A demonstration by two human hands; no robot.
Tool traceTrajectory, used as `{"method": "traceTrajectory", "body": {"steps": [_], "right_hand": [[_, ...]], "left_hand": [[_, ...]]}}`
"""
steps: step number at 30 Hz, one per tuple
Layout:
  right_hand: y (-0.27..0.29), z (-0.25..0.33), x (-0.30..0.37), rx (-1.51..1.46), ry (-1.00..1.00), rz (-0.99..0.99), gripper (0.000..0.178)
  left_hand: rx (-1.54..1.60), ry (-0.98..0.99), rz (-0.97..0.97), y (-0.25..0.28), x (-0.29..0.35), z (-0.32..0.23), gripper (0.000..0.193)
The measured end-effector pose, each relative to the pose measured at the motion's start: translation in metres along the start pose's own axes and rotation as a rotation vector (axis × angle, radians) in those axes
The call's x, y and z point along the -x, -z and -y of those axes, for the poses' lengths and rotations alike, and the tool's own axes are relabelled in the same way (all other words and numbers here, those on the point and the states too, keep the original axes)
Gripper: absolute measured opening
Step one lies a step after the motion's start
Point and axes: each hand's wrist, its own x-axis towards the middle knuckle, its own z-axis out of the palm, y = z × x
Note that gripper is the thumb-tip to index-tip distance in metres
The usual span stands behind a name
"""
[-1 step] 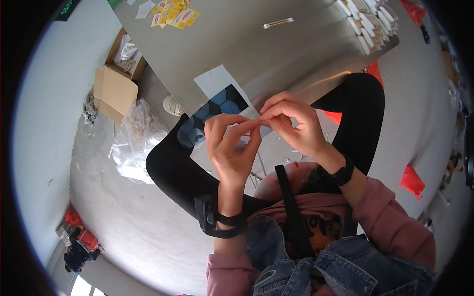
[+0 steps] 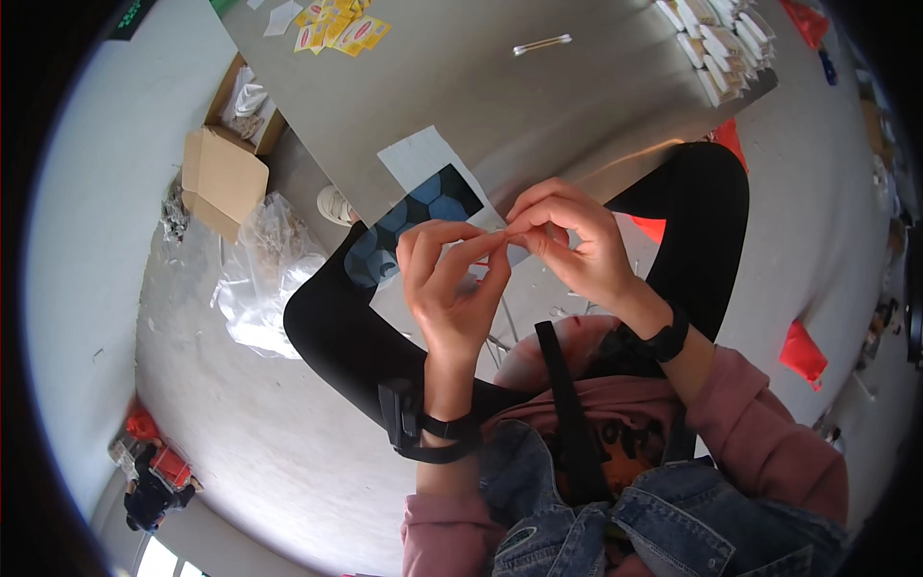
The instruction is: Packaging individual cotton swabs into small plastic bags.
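Observation:
My left hand (image 2: 452, 279) and my right hand (image 2: 572, 240) meet just past the near edge of the metal table (image 2: 433, 87), above my lap. Thumbs and forefingers of both are pinched together, fingertip to fingertip. Whatever lies between them is too small to name; a pale scrap shows just beneath. Beyond my left hand, a dark sheet with blue hexagons (image 2: 447, 207) hangs over the table edge. A white paper (image 2: 413, 154) lies partly under it. Farther off, a few cotton swabs (image 2: 541, 45) rest on the tabletop.
Yellow printed cards (image 2: 341, 29) lie at the table's far left, and white packs (image 2: 721, 48) are stacked at the far right. An open cardboard box (image 2: 226, 178) and a clear plastic bag (image 2: 264, 279) stand on the floor at left. A red bag (image 2: 803, 356) lies at right.

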Motion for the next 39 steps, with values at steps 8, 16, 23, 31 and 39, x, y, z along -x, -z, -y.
{"method": "traceTrajectory", "body": {"steps": [8, 16, 23, 31, 39], "right_hand": [[0.000, 0.006, 0.000, 0.060, 0.031, -0.024, 0.010], [0.005, 0.003, 0.003, 0.067, 0.008, -0.027, 0.007], [0.008, 0.006, 0.004, 0.087, -0.074, 0.010, 0.009], [0.014, 0.037, -0.006, 0.497, 0.327, 0.151, 0.021], [0.018, 0.099, 0.030, 0.081, 0.033, 0.044, 0.016]], "left_hand": [[-0.035, -0.095, 0.029, 0.010, -0.002, 0.006, 0.025], [-0.093, -0.030, 0.052, 0.033, 0.002, 0.010, 0.021], [-0.064, 0.022, 0.075, 0.035, 0.009, 0.008, 0.019], [-0.019, -0.084, 0.072, 0.039, 0.009, -0.009, 0.026], [0.551, 0.319, 0.028, 0.046, 0.053, -0.047, 0.072]]}}
